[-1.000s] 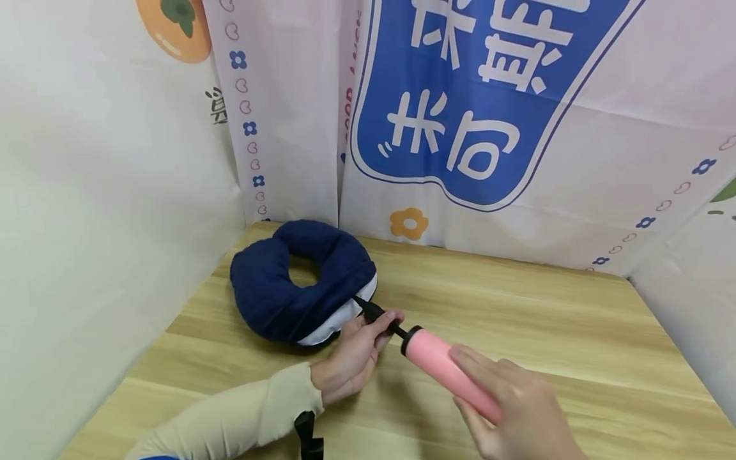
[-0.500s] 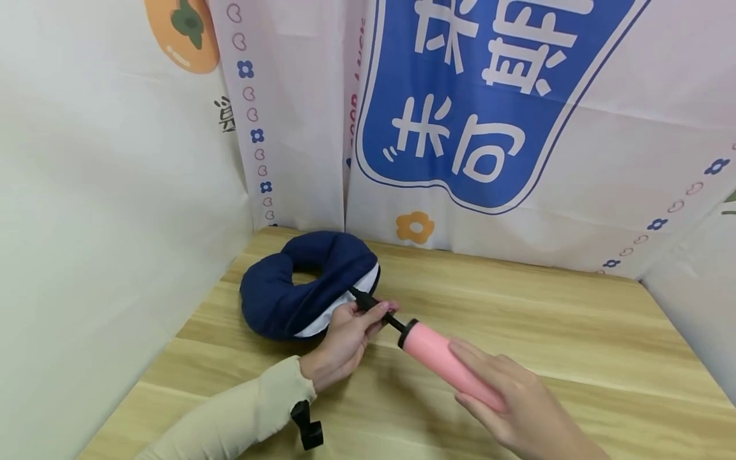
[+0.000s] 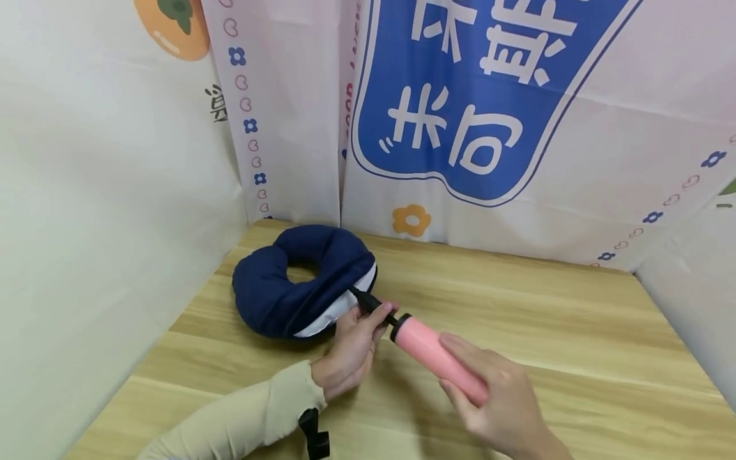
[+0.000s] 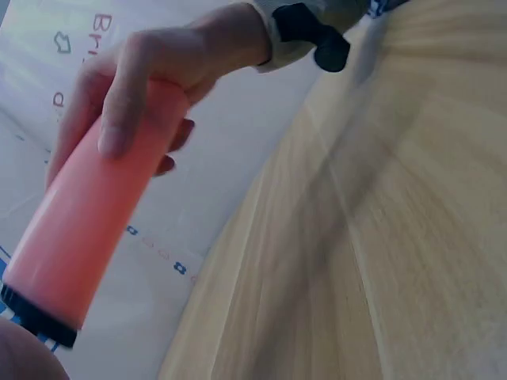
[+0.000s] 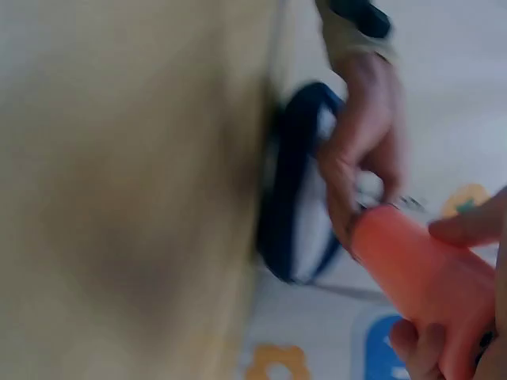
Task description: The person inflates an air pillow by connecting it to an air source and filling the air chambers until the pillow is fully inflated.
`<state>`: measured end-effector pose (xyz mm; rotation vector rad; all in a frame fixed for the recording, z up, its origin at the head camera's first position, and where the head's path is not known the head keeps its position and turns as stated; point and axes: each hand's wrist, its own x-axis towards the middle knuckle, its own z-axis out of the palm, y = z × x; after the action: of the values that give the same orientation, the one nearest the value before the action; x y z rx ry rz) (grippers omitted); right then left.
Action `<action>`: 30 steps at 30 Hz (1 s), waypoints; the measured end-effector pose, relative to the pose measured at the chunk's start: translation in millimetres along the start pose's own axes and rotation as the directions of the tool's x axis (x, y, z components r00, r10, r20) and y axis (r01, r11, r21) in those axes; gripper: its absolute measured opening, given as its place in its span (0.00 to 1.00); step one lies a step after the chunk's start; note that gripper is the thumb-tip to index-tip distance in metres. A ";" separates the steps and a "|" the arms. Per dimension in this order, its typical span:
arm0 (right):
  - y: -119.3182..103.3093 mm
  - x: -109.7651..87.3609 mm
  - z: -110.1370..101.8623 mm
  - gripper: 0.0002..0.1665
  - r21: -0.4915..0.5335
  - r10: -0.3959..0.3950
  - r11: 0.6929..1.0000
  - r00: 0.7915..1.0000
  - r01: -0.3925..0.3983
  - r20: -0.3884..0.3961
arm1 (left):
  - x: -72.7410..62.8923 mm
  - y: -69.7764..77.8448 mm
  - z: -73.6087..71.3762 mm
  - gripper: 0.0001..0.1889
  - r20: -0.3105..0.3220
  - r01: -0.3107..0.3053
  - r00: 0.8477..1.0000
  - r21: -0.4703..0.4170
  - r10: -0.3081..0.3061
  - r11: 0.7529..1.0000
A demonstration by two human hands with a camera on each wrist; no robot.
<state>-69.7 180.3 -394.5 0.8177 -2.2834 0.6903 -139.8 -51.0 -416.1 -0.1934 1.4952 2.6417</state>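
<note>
A navy U-shaped neck pillow [image 3: 261, 303] lies on the table, its near edge opened along a white lining [image 3: 328, 319]. My left hand [image 3: 349, 351] pinches the black nozzle end [image 3: 366, 300] of a hand pump, whose tip meets the pillow at the lining; the exact joint is too small to see. Around the pump's pink barrel [image 3: 428, 351] curl the fingers of my right hand [image 3: 500, 402]. In the left wrist view the right hand [image 4: 150, 63] grips the barrel's rear. The right wrist view is blurred, with the left hand [image 5: 368, 134] beside the pillow [image 5: 285, 198].
The wood-grain table [image 3: 575, 338] extends to the right of the pump. A printed cloth [image 3: 604, 160] hangs along the back edge, and a white sheet [image 3: 115, 160] walls the left side. A black strap piece [image 3: 313, 434] hangs from the left sleeve.
My right hand has pushed the pink barrel up and left toward my left hand, so less black rod shows between them. The left hand keeps its pinch, and the view has shifted slightly.
</note>
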 end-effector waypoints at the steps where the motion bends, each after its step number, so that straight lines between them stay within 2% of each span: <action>1: -0.1 0.2 6.7 0.39 0.017 0.001 1.000 1.000 -0.001 -0.001 | -1.3 -1.0 -1.0 0.13 0.000 0.000 1.000 0.015 0.000 1.000; 4: 2.4 -0.3 15.1 0.39 0.041 -0.001 0.999 1.000 0.001 0.007 | -2.2 -2.7 -6.9 0.16 0.042 0.018 0.999 0.076 -0.021 0.997; 7: 6.7 -2.1 9.2 0.41 0.037 0.010 0.999 0.999 -0.012 0.049 | -0.8 4.3 -15.3 0.17 0.122 0.073 0.988 0.175 -0.095 0.982; 9: 9.6 -2.3 3.0 0.42 0.038 0.013 0.999 0.998 -0.016 0.069 | -0.4 18.0 -24.6 0.19 0.204 0.102 0.964 0.308 -0.170 0.946; 10: 11.3 -2.2 -0.7 0.42 0.040 0.015 0.999 0.996 -0.018 0.089 | -0.5 26.6 -29.9 0.19 0.242 0.095 0.949 0.391 -0.202 0.915; 11: 13.4 -2.0 -4.2 0.42 0.045 0.011 0.999 0.994 -0.016 0.106 | -1.1 35.9 -35.2 0.18 0.284 0.060 0.933 0.483 -0.221 0.874; 12: 15.7 -1.4 -7.9 0.42 0.048 0.004 0.999 0.993 -0.009 0.116 | -2.1 44.9 -39.9 0.17 0.323 -0.012 0.921 0.584 -0.219 0.811; 13: 18.3 -0.6 -12.0 0.42 0.043 0.000 0.999 0.991 -0.006 0.132 | -3.3 53.9 -43.6 0.15 0.369 -0.119 0.909 0.676 -0.195 0.728; 14: 21.1 0.3 -16.1 0.42 0.038 -0.005 0.999 0.988 -0.001 0.152 | -4.4 62.6 -46.3 0.14 0.424 -0.245 0.893 0.739 -0.151 0.628; 15: 24.0 1.2 -20.0 0.42 0.032 -0.009 0.999 0.985 0.004 0.170 | -4.8 69.7 -47.3 0.12 0.472 -0.364 0.877 0.774 -0.089 0.518; 16: 26.4 1.9 -24.7 0.42 0.018 -0.005 1.000 0.981 0.002 0.192 | -5.4 76.5 -46.9 0.10 0.519 -0.471 0.854 0.786 -0.014 0.401; 17: 28.5 2.4 -28.5 0.43 0.005 -0.005 1.000 0.979 0.004 0.204 | -5.5 83.0 -45.5 0.09 0.566 -0.559 0.822 0.785 0.057 0.268; 18: 30.0 2.7 -31.7 0.43 -0.009 0.001 1.000 0.976 0.001 0.216 | -4.7 88.6 -44.2 0.09 0.607 -0.617 0.787 0.774 0.115 0.142; 19: 31.3 2.9 -33.9 0.43 -0.021 0.008 1.000 0.974 -0.003 0.228 | -3.0 93.7 -43.3 0.11 0.644 -0.656 0.750 0.754 0.151 0.040; 20: 32.2 2.7 -35.4 0.43 -0.027 0.014 1.000 0.971 -0.008 0.239 | -0.3 98.1 -42.9 0.13 0.676 -0.679 0.718 0.733 0.167 -0.046; 21: 33.0 2.2 -36.2 0.42 -0.032 0.024 0.999 0.968 -0.017 0.249 | 3.0 101.6 -43.2 0.16 0.699 -0.689 0.695 0.714 0.166 -0.122; 22: 33.4 1.4 -36.3 0.42 -0.044 0.037 0.999 0.965 -0.027 0.260 | 6.5 103.9 -43.9 0.18 0.716 -0.692 0.681 0.697 0.151 -0.188; 23: 33.9 0.2 -35.7 0.41 -0.052 0.048 0.998 0.962 -0.035 0.270 | 10.8 104.8 -45.7 0.19 0.730 -0.694 0.672 0.679 0.123 -0.239; 24: 34.1 -1.0 -34.5 0.41 -0.059 0.061 0.997 0.958 -0.046 0.281 | 15.1 104.5 -48.1 0.20 0.738 -0.696 0.668 0.665 0.094 -0.272; 25: 34.4 -2.5 -32.7 0.40 -0.068 0.076 0.996 0.953 -0.058 0.294 | 19.1 103.7 -50.7 0.20 0.742 -0.698 0.667 0.654 0.068 -0.291; 26: 34.9 -3.9 -30.6 0.40 -0.078 0.092 0.994 0.947 -0.071 0.307 | 22.8 102.3 -53.4 0.19 0.744 -0.702 0.666 0.647 0.047 -0.296; 27: 35.4 -5.2 -27.9 0.39 -0.087 0.105 0.993 0.942 -0.082 0.318 | 25.7 100.9 -56.0 0.17 0.742 -0.705 0.669 0.649 0.035 -0.288; 30: 37.6 -7.6 -19.2 0.38 -0.105 0.130 0.990 0.923 -0.098 0.362 | 29.2 97.9 -63.1 0.13 0.733 -0.705 0.680 0.666 0.036 -0.243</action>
<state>-84.0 220.7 -396.5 0.8345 -2.6968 0.5179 -179.4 -154.7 -370.2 1.2089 3.0486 0.5768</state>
